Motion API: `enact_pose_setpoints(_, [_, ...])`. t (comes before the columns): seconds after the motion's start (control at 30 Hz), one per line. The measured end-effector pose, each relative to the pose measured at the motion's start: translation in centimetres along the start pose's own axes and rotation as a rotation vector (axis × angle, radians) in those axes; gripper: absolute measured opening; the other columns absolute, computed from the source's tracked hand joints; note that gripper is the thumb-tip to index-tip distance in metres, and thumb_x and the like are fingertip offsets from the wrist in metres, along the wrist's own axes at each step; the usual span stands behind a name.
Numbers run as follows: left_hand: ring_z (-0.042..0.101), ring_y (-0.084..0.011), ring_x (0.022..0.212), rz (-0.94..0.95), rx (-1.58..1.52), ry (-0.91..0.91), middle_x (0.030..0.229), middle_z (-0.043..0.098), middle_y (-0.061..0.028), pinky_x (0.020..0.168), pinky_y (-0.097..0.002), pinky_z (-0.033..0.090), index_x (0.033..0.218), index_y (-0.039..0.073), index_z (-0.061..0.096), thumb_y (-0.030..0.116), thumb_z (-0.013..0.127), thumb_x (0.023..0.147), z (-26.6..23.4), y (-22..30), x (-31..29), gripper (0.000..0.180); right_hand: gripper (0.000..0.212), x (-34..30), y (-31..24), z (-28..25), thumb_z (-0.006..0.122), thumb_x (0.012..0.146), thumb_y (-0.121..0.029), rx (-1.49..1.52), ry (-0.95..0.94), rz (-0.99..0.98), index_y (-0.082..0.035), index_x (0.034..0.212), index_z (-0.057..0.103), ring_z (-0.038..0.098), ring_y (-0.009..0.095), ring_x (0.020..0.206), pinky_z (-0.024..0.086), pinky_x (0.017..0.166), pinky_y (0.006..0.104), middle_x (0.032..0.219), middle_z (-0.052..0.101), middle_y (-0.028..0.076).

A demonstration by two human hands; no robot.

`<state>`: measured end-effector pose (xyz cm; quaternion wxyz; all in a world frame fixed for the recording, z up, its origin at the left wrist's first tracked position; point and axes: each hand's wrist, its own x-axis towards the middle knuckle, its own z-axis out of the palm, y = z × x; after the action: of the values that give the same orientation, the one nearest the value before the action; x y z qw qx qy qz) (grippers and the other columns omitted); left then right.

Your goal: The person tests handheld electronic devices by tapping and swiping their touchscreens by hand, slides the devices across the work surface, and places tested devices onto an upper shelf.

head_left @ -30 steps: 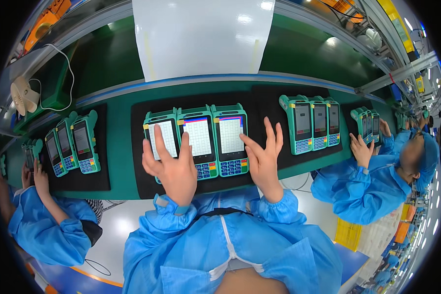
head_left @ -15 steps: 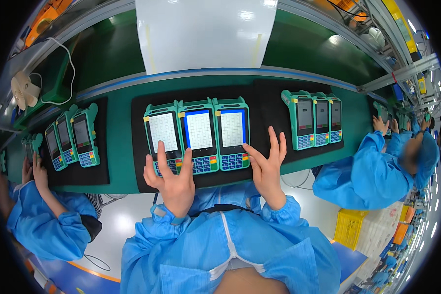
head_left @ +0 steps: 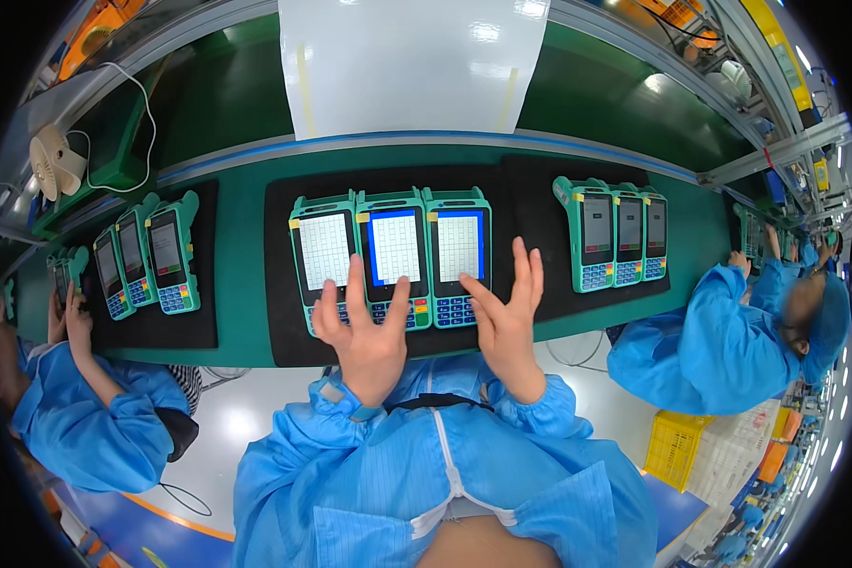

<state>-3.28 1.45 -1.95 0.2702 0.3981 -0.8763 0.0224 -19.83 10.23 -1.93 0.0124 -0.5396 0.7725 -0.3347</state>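
Near the front edge of the table [head_left: 241,270], the middle payment terminal [head_left: 393,244] and right payment terminal [head_left: 458,241] show blue-bordered grids, the left payment terminal [head_left: 323,244] plain white, left hand [head_left: 373,348] and right hand [head_left: 509,343] finger-spread, gripping nothing.

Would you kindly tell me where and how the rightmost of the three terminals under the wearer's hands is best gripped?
Probably by the upper part of its right edge, from the right: the rightmost terminal lies face up on the black mat, its left edge close beside the middle terminal, its upper right edge exposed; the right hand covers the lower right corner.
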Motion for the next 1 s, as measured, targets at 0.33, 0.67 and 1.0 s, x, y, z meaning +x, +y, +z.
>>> enact_pose_setpoints(0.33, [0.019, -0.0435, 0.137, 0.011, -0.066, 0.0, 0.152, 0.036, -0.0202, 0.104, -0.0562, 0.024, 0.111, 0.019, 0.073, 0.011, 0.076, 0.078, 0.7, 1.5, 1.0, 0.034, 0.032, 1.8, -1.3, 0.9, 0.064, 0.089, -0.011, -0.013, -0.049, -0.038, -0.023, 0.118, 0.071, 0.011, 0.051, 0.145, 0.01, 0.111, 0.0681, 0.158, 0.018, 0.026])
enact_pose_setpoints(0.67, [0.023, -0.0473, 0.138, -0.079, 0.036, -0.002, 0.154, 0.031, -0.0196, 0.106, -0.0636, 0.022, 0.111, 0.013, 0.071, 0.01, 0.072, 0.082, 2.2, 1.7, 6.7, 0.03, 0.028, 6.6, -1.1, 1.1, 0.061, 0.093, -0.014, -0.02, 0.023, -0.032, -0.023, 0.117, 0.073, 0.01, 0.052, 0.144, 0.009, 0.111, 0.0688, 0.16, 0.013, 0.025])
enact_pose_setpoints(1.0, [0.024, -0.0455, 0.137, -0.008, 0.001, -0.108, 0.153, 0.034, -0.0181, 0.105, -0.0633, 0.024, 0.112, 0.016, 0.071, 0.007, 0.073, 0.077, -0.8, 1.0, 0.8, 0.036, 0.032, 1.6, -0.6, -0.6, 0.063, 0.089, -0.01, -0.022, -0.11, -0.001, -0.026, 0.114, 0.073, 0.008, 0.051, 0.145, 0.006, 0.111, 0.0691, 0.16, 0.015, 0.024])
